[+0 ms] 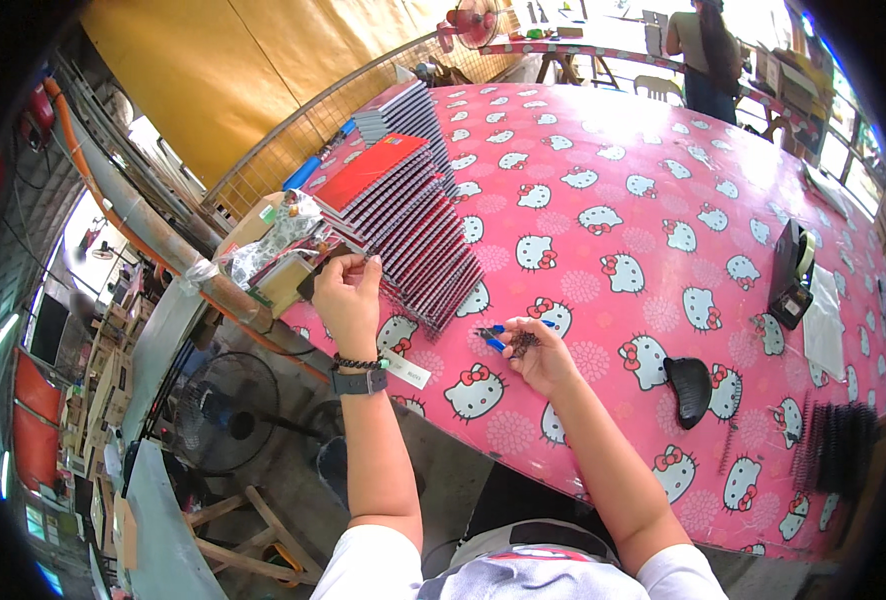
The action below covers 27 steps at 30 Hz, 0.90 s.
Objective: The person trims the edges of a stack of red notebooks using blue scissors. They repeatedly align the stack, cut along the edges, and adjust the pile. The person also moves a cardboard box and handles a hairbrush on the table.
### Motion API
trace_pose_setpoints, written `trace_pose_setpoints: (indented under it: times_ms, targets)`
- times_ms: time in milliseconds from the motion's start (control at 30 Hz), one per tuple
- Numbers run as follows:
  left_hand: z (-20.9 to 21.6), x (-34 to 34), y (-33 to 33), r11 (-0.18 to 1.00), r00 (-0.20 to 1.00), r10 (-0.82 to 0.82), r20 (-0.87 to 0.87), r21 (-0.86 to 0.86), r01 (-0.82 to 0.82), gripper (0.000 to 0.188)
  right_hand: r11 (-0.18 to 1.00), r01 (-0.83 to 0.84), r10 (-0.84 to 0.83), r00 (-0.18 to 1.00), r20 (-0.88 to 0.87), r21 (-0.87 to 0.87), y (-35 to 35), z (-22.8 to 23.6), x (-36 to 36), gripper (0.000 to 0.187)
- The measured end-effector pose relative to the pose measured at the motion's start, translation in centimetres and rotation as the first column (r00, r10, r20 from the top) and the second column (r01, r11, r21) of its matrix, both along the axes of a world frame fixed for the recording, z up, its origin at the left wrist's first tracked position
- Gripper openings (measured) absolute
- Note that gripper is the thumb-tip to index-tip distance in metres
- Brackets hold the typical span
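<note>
My right hand (545,362) is closed around small blue-handled pliers (493,338), their jaws pointing left over the pink tabletop. Some thin dark wire seems bunched in the same palm. My left hand (348,298) is raised beside the near left end of a tall stack of red-covered spiral-bound notebooks (418,235). Its thumb and fingers are pinched together, and what they hold is too small to tell. Beyond, a second stack of notebooks (403,105) has grey-blue edges. Next to the left wrist, a white tag (408,370) hangs.
A black curved object (688,392), a black tape dispenser (793,280), white paper (823,320) and a bundle of black binding coils (838,445) lie to the right. Plastic-wrapped items (281,238) and a pipe (153,220) are at left. A person (708,60) stands far off.
</note>
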<state>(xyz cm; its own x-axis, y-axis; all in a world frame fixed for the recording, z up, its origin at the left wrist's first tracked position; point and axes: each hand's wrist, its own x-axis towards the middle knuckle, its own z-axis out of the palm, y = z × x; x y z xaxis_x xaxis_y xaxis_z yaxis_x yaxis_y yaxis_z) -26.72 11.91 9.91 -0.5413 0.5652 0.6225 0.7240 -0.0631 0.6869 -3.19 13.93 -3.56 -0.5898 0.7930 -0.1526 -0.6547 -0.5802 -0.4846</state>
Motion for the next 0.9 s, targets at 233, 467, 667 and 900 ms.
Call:
trace_pose_setpoints:
  times_ms: [233,467,667,900]
  targets:
    - [-1.3,6.9,-5.0,0.956,0.943,-0.279,-0.18,0.04,0.29,0.015,0.999,-0.001,-0.004,0.993,-0.117,-0.044,-1.6,1.9,-1.7,0.038]
    - [-10.8,11.7,-9.1,0.879,0.558,-0.475,0.681,0.333,0.342,0.05,0.994,0.081,-0.084,0.995,0.05,0.069,-5.1,1.3,-2.6,0.026]
    - [-11.1,9.4,-12.9,0.592,-0.262,-0.751,0.607,0.794,0.142,0.035,0.208,-0.269,-0.666,0.665,0.338,0.94,-10.9,3.6,-8.4,0.018]
    - [-17.4,-4.7,-15.7,0.746,0.136,-0.545,0.827,0.553,-0.372,0.019,0.094,-0.369,-0.729,0.607,0.316,0.925,-10.5,5.4,-4.8,0.023]
